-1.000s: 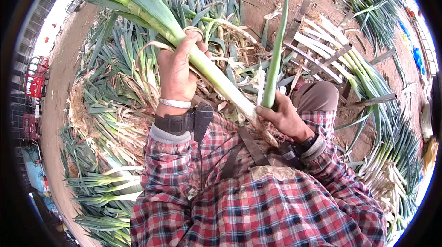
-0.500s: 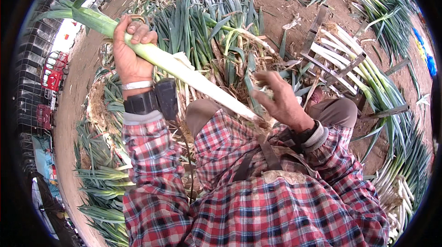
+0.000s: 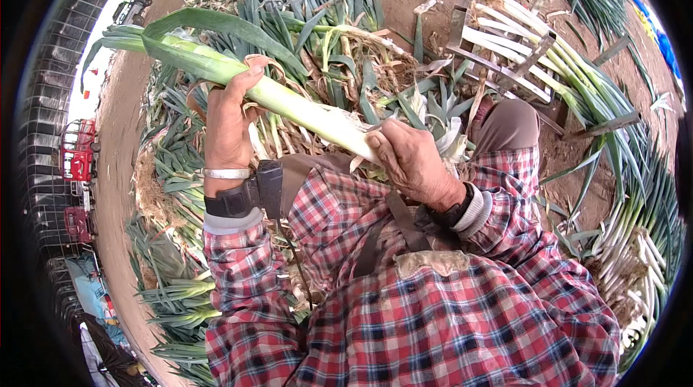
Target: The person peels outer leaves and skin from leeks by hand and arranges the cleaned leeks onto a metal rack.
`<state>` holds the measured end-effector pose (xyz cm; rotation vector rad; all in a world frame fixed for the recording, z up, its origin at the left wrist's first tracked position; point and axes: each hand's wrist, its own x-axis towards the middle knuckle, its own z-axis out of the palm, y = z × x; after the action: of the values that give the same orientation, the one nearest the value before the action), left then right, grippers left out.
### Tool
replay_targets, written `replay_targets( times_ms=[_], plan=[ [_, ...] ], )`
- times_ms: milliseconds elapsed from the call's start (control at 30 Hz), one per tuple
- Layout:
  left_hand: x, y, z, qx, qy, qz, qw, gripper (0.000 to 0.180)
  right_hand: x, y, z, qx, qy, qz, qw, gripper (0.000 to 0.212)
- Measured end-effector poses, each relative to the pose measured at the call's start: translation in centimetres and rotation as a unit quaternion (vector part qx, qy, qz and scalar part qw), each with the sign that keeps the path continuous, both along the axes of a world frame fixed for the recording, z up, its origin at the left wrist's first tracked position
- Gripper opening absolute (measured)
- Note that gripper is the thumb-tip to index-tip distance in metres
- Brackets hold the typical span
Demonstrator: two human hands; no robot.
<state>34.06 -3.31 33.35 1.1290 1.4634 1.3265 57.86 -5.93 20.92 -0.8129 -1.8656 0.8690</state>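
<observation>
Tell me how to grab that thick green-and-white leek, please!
Probably grip the thick green-and-white leek from above, on its pale, round stem between the bare left hand and right hand: it's straight and exposed, while the green leaves bend.

Holding one fat leek [image 3: 310, 114] two-handed, with the leafy end [image 3: 188, 58] toward the far left. Gripping it mid-stalk with the left hand [image 3: 229, 123] and clutching the pale end [image 3: 355, 141] in the right hand [image 3: 416, 161]. Wearing a red plaid shirt [image 3: 433, 325]. Surrounded by leeks: a messy pile [image 3: 256, 8] on the far side, more white stalks [image 3: 498, 39] in a slatted rack [image 3: 606, 125] far right, plus a bunch [image 3: 639, 239] nearer right.
</observation>
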Motion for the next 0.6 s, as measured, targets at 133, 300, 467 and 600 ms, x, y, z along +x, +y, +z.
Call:
replay_targets(
  times_ms=[133,300,467,600],
  plan=[
    [1.7,-0.4,-0.4,-0.009,-0.030,-0.036,0.999,0.038,0.9,-0.7,-0.2,-0.061,0.020,-0.026,0.998,0.021],
    [2.0,0.4,-1.5,0.033,-0.037,-0.003,0.999,0.030,2.6,-1.8,-1.0,0.063,0.005,0.007,0.998,0.027],
    [3.5,0.1,-1.6,0.030,-0.016,-0.011,0.999,0.029,3.2,-1.8,-2.9,0.125,0.001,-0.017,0.992,0.022],
    [4.8,-0.4,-0.7,0.065,-0.071,-0.032,0.995,0.038,3.9,-2.2,-1.0,-0.141,0.092,-0.043,0.985,0.016]
  ],
)
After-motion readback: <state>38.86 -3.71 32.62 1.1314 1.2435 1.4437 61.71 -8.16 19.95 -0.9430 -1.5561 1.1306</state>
